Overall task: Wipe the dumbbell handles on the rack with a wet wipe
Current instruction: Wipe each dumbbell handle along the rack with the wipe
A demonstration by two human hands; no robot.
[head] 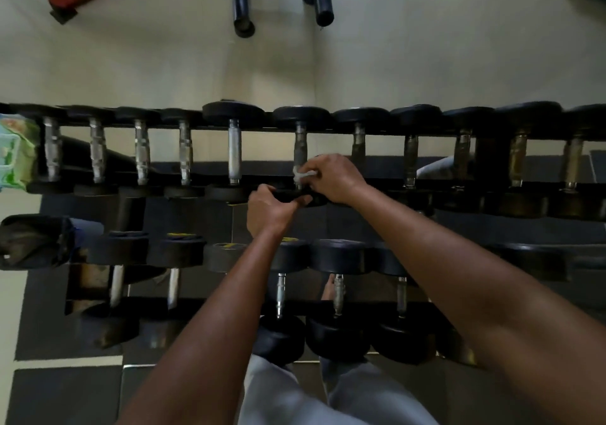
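- The wipe (303,175) is held bunched in the right hand (331,177), whose fingers are curled round it and pressed against the near end of a handle (300,149) on the upper tier of the rack (426,131).
- The wipe is kept crumpled rather than spread — judged a means of wrapping it part-way round the bar so that more of the knurled surface is covered per stroke.
- The left hand (272,210) is set on the near head (314,199) of the same dumbbell; thumb and fingers are closed over its black rim. This grip is judged to steady the weight, or to turn it, so that the bar does not roll in its cradle under wiping pressure.
- The dumbbell is left seated on the rack, not lifted out. Only the handle needs access, and it is exposed between the two rails.
- A green packet (19,149) is lodged at the far left end of the upper tier, well apart from the hands; it is probably the wipe supply, though its print cannot be read.
- Handles to the left appear brighter, those to the right duller — possibly lighting, so progress cannot be inferred from it.
- A lower tier of dumbbells (337,293) lies nearer the body, untouched by either hand.
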